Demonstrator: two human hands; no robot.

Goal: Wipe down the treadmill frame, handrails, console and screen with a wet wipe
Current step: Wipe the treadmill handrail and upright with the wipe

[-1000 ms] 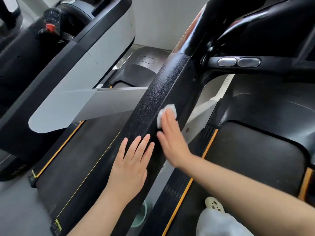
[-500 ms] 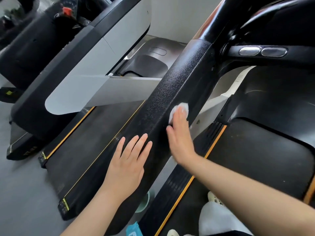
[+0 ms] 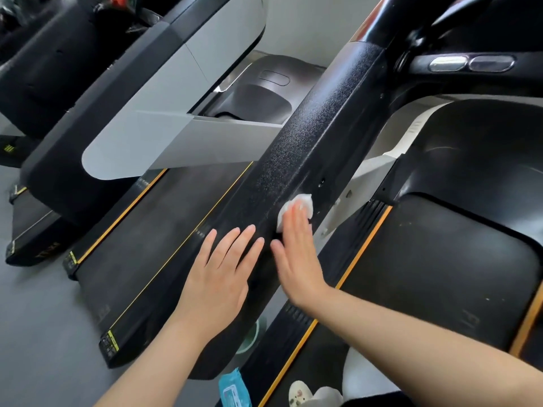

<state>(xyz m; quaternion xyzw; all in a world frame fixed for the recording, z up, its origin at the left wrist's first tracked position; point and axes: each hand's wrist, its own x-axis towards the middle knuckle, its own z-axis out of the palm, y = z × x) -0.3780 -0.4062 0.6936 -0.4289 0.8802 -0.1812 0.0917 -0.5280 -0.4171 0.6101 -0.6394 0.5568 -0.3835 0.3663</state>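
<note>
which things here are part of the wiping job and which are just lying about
In the job:
wet wipe under the right hand
black frame panel being wiped
left hand flat on the panel

Lying about:
blue wipes pack on the floor
green bowl under the frame
neighbouring treadmill

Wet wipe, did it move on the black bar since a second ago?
Yes. The wet wipe under the right hand has slid down the black frame, closer to the left hand resting on it.
</note>
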